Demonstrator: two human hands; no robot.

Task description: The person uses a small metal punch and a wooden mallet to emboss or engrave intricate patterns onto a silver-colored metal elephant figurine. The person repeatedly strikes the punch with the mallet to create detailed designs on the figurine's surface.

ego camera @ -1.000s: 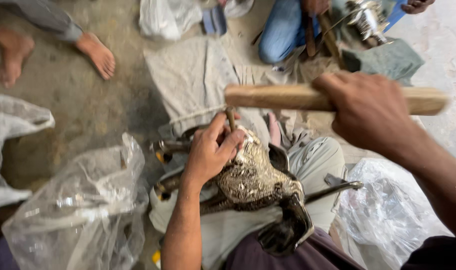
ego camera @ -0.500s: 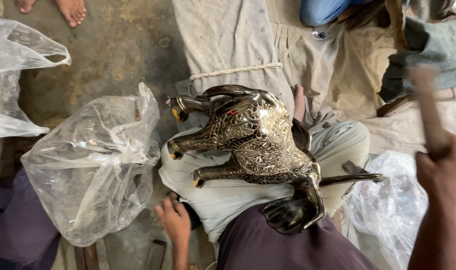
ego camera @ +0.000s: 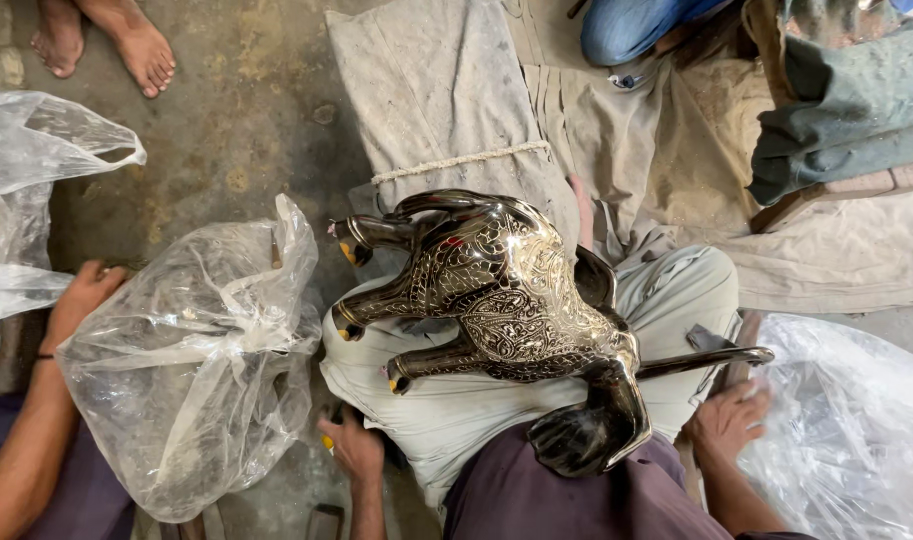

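A dark metal animal figure [ego camera: 506, 300] with fine silver engraving lies on its side across my lap, its yellow-tipped legs pointing left and its head [ego camera: 586, 440] toward me. My left hand [ego camera: 356, 448] is down beside my left thigh at the floor. Its fingers curl near a small yellow-ended item [ego camera: 327, 440], and they are partly hidden. My right hand [ego camera: 726, 420] is low at my right side, closed on the end of a wooden stick [ego camera: 744, 345] that lies against my thigh next to a plastic bag [ego camera: 846, 430].
A crumpled clear plastic bag [ego camera: 191, 370] sits at the left, with another person's hand [ego camera: 76, 300] behind it. Bare feet [ego camera: 126, 45] stand at the top left. Grey cloths [ego camera: 446, 110] cover the concrete floor ahead. A person in jeans [ego camera: 636, 25] sits at the top.
My left hand has left the figure and dropped to the floor by my thigh. My right hand has brought the wooden stick down from above the figure to my right side.
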